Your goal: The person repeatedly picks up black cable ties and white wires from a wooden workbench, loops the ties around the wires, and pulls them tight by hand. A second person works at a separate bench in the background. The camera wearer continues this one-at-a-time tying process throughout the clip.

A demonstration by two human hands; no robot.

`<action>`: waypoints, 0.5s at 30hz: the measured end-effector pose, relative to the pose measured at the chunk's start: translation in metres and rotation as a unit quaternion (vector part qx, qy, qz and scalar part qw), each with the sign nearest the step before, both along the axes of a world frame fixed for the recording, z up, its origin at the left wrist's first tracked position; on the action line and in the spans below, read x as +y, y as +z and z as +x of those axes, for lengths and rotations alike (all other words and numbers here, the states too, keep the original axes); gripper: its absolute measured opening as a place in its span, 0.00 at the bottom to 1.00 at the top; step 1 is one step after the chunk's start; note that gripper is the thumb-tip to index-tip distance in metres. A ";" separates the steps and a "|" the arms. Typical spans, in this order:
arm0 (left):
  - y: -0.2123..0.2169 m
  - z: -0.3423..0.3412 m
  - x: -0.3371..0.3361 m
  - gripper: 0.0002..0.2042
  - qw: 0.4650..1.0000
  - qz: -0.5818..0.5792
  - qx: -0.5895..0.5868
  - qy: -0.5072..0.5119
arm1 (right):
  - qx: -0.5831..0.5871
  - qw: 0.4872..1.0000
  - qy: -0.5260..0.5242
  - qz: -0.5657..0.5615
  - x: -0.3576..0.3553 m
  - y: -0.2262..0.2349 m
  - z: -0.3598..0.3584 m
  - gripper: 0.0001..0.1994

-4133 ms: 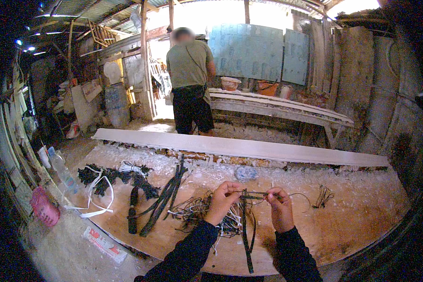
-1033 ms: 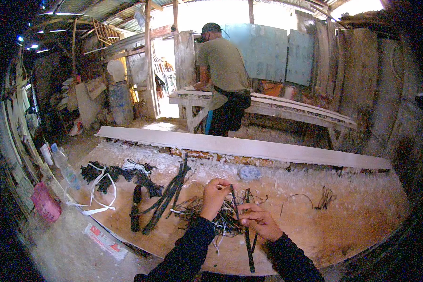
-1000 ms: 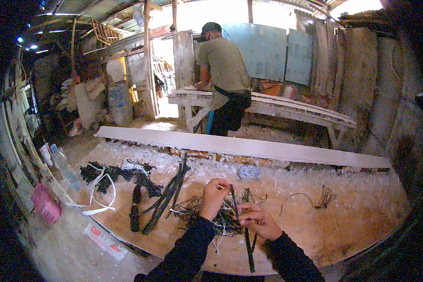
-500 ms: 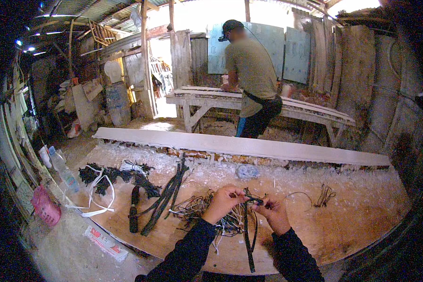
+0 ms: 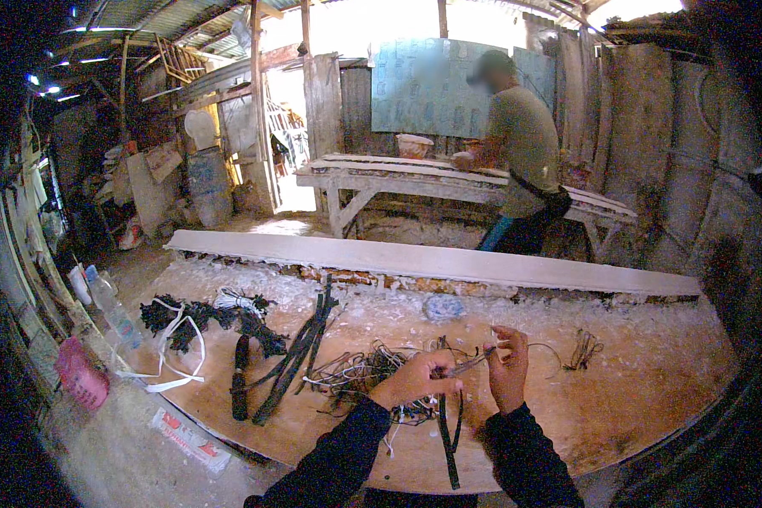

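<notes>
Left hand [image 5: 415, 381]: seen at lower centre of the frame, closed around one end of a thin wire [image 5: 470, 364].
Right hand [image 5: 508, 366]: just right of the left, fingers pinched shut on the wire's other end.
Wire: held taut between both hands, above the table [image 5: 635, 406].
Wire tangle [image 5: 356, 372]: laid on the table, left of the hands.
Dark strips [image 5: 300, 356]: spread further left, beside a white strap [image 5: 178, 356].
Plank [image 5: 432, 261]: laid across mid-frame.
Other person [image 5: 521, 161]: stood at a bench [image 5: 398, 173], upper right.
</notes>
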State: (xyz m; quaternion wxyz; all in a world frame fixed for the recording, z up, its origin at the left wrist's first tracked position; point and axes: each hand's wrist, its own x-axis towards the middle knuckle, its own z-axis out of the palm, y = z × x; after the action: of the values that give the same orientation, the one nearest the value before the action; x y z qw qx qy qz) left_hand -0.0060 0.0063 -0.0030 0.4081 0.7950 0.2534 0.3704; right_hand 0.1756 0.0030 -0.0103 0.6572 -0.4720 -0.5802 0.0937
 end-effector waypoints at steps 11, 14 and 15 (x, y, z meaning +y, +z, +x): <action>-0.004 -0.019 0.021 0.07 0.890 -0.086 -0.263 0.361 | -0.045 0.926 0.348 -0.137 -0.025 0.012 -0.017 0.05; -0.006 -0.020 0.022 0.05 0.894 -0.096 -0.268 0.347 | -0.044 0.863 0.459 -0.205 -0.030 0.011 -0.022 0.05; -0.007 -0.020 0.022 0.05 0.898 -0.091 -0.264 0.340 | -0.056 0.862 0.464 -0.197 -0.030 0.011 -0.022 0.05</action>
State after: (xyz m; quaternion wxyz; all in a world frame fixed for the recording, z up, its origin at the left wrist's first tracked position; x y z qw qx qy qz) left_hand -0.0264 0.0279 -0.0100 0.3799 0.4929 0.4234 0.6584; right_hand 0.1532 -0.0274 0.0005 0.3976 -0.2717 -0.7374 0.4737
